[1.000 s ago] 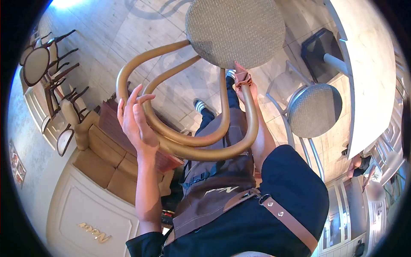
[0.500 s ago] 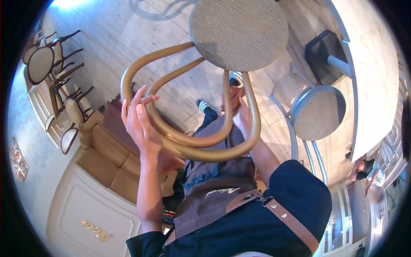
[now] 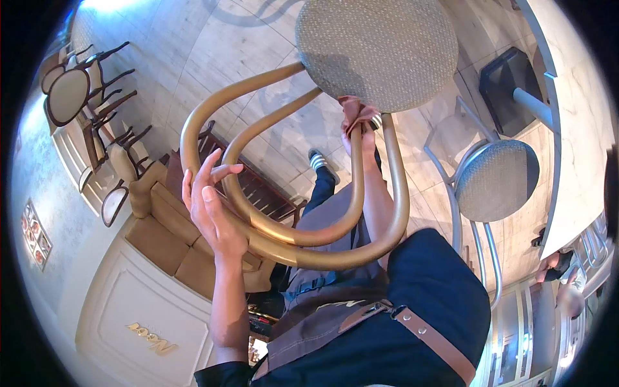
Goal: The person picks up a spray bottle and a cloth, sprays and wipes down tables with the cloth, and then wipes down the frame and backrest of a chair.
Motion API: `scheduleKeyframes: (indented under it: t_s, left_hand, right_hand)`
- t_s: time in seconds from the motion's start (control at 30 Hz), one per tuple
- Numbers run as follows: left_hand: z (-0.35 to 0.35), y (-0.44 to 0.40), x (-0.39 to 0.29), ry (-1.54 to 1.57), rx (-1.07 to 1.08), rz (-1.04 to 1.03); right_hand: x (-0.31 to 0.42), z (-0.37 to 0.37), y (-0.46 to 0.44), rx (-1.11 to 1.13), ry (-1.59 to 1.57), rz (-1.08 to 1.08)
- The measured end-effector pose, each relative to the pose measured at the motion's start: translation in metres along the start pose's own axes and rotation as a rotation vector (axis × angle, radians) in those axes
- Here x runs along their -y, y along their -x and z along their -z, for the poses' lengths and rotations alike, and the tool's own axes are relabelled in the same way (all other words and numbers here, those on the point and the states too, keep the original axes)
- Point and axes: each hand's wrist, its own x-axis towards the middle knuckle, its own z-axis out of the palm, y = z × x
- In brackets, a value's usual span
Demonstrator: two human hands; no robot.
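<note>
A gold tube-framed chair point(image 3: 300, 257) with a round grey woven seat point(image 3: 380, 48) is directly before me, its curved back nearest my body. My left hand point(image 3: 217, 209) is at the left side of the outer back tube, with fingers stretched and spread; the tube passes behind them. Whether the palm presses on the metal is unclear. Lower down, my right hand point(image 3: 367, 140) grips a reddish-brown cloth point(image 3: 356, 115) against the inner tube, close to where it meets the seat. Part of that hand is hidden by the tube and cloth.
Another round-seated chair point(image 3: 496, 180) stands to the right, beside a pale tabletop point(image 3: 580, 129) with a dark pedestal base point(image 3: 509, 87). At left are a tan sofa point(image 3: 164, 226) and several dark-framed chairs point(image 3: 68, 97). A person point(image 3: 564, 277) appears at far right.
My right hand has moved up the inner tube to the seat's edge, and the cloth now shows plainly. My left hand keeps its place by the back. The view has shifted slightly.
</note>
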Motion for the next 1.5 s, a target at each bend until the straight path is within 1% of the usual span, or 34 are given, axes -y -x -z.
scheduleKeyframes:
  t_s: [0.07, 0.1, 0.13, 0.2, 0.23, 0.27, 0.33, 0.37, 0.5, 0.57, 0.6, 0.67, 0.7, 0.73, 0.8, 0.83, 0.87, 0.93, 0.97, 1.0, 1.07, 1.1, 1.13, 1.2, 1.23, 1.27, 1.33, 1.37, 1.43, 1.47, 1.5]
  left_hand:
    - [0.000, -0.001, 0.000, -0.004, 0.020, -0.011]
    - [0.000, -0.001, 0.000, -0.001, 0.022, -0.008]
    - [0.000, 0.000, 0.001, 0.000, 0.022, -0.003]
    - [-0.001, 0.000, 0.000, 0.016, 0.003, -0.002]
    - [-0.001, 0.000, 0.000, 0.038, -0.008, -0.004]
    - [-0.002, -0.001, 0.001, 0.039, -0.012, -0.006]
    - [-0.001, 0.000, 0.002, 0.035, -0.023, -0.025]
    - [0.000, 0.000, 0.002, 0.042, -0.023, -0.031]
    - [0.001, 0.001, 0.005, 0.058, -0.023, -0.048]
    - [-0.002, 0.001, 0.007, 0.051, -0.054, -0.062]
    - [-0.001, 0.002, 0.006, 0.060, -0.055, -0.064]
    - [0.000, 0.002, 0.004, 0.084, -0.023, -0.071]
    - [-0.002, 0.001, 0.007, 0.089, -0.071, -0.141]
    - [-0.003, 0.000, 0.009, 0.101, -0.076, -0.151]
    - [-0.007, 0.003, 0.013, 0.102, -0.104, -0.205]
    - [-0.008, 0.003, 0.017, 0.094, -0.123, -0.241]
    - [-0.008, 0.006, 0.020, 0.108, -0.125, -0.253]
    - [-0.009, 0.004, 0.021, 0.108, -0.147, -0.285]
    - [-0.011, 0.004, 0.024, 0.091, -0.155, -0.299]
    - [-0.012, 0.003, 0.023, 0.111, -0.162, -0.318]
    - [-0.008, 0.005, 0.023, 0.096, -0.127, -0.302]
    - [-0.011, 0.005, 0.029, 0.140, -0.145, -0.349]
    - [-0.010, 0.005, 0.032, 0.159, -0.154, -0.366]
    - [-0.008, 0.002, 0.039, 0.095, -0.086, -0.440]
    - [-0.004, 0.002, 0.040, 0.170, -0.061, -0.479]
    - [0.002, 0.003, 0.044, 0.178, -0.064, -0.496]
    - [0.014, 0.005, 0.052, 0.446, 0.083, -0.557]
    - [0.014, 0.002, 0.061, 0.448, 0.082, -0.572]
    - [0.012, -0.012, 0.082, 0.760, 0.171, -0.565]
    - [0.017, -0.017, 0.090, 0.755, 0.164, -0.586]
    - [0.022, -0.021, 0.097, 0.795, 0.206, -0.573]
  right_hand:
    - [-0.011, -0.040, 0.032, -0.037, -0.120, -0.041]
    - [-0.010, -0.042, 0.032, 0.078, -0.104, -0.064]
    - [-0.010, -0.063, 0.032, 0.083, -0.101, -0.070]
    - [-0.010, -0.100, 0.028, 0.201, -0.642, -0.300]
    - [-0.002, -0.056, 0.003, 0.102, -0.058, -0.022]
    - [0.002, -0.042, -0.005, 0.108, -0.056, -0.023]
    - [0.008, -0.028, -0.011, 0.105, 0.110, -0.039]
    - [0.004, -0.023, -0.016, 0.116, -0.110, -0.077]
    - [-0.015, -0.079, 0.040, 0.097, -0.129, -0.047]
    - [-0.021, -0.090, 0.067, 0.111, 0.034, -0.032]
    - [-0.025, -0.095, 0.082, 0.114, 0.042, -0.026]
    - [-0.033, -0.108, 0.109, 0.093, -0.109, -0.061]
    - [-0.035, -0.109, 0.124, 0.174, -0.108, -0.090]
    - [-0.039, -0.118, 0.140, 0.186, -0.100, -0.082]
    - [-0.047, -0.136, 0.178, 0.029, -0.083, -0.119]
    - [-0.055, -0.136, 0.192, 0.078, 0.092, 0.002]
    - [-0.060, -0.137, 0.207, 0.087, 0.098, 0.016]
    - [-0.071, -0.150, 0.229, -0.052, 0.013, 0.020]
    - [-0.082, -0.161, 0.242, -0.011, -0.048, 0.018]
    - [-0.088, -0.166, 0.246, 0.009, -0.039, 0.037]
    - [-0.109, -0.178, 0.259, 0.188, -0.237, 0.029]
    - [-0.124, -0.184, 0.265, 0.351, -0.130, 0.112]
    - [-0.135, -0.182, 0.271, 0.372, -0.117, 0.125]
    - [-0.156, -0.171, 0.273, 0.292, 0.154, 0.278]
    - [-0.162, -0.170, 0.273, 0.264, 0.180, 0.288]
    - [-0.171, -0.166, 0.271, 0.276, 0.180, 0.302]
    - [-0.189, -0.164, 0.266, 0.307, 0.510, 0.390]
    - [-0.203, -0.171, 0.261, 0.245, 0.576, 0.444]
    - [-0.222, -0.183, 0.242, 0.287, 0.572, 0.463]
    - [-0.229, -0.191, 0.228, 0.321, 0.577, 0.468]
    - [-0.235, -0.199, 0.211, 0.338, 0.569, 0.472]
